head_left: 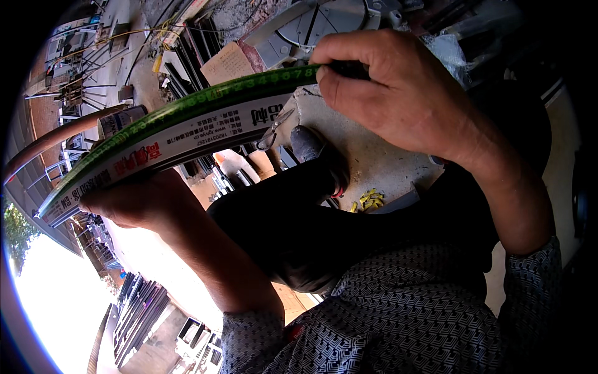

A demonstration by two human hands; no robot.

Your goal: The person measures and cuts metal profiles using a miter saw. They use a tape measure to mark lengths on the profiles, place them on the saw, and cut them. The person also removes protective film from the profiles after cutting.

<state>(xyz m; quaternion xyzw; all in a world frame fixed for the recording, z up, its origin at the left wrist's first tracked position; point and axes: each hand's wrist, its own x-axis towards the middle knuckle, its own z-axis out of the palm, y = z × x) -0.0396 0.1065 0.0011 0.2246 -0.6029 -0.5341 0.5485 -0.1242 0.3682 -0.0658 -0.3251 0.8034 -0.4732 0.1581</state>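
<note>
In the head view, a measuring step appears to be in hand: a green measuring tape (pixel 215 93) is stretched along the upper edge of a long bar (pixel 187 134) with a white printed face. The bar is carried in the air in front of the person, above the floor (pixel 367 149) and beyond a black-trousered leg (pixel 280 218). Near its lower left end it is grasped from below by the left hand (pixel 134 202); at the other end the tape is pinched between thumb and forefinger of the right hand (pixel 386 90). Whether the bar is also gripped there cannot be told. For the next move, the tape would need to be kept taut and flush while the length is read. The long axis is slanted from lower left to upper right, bowed by the lens, the tape's numbers seeming to climb rightward.
</note>
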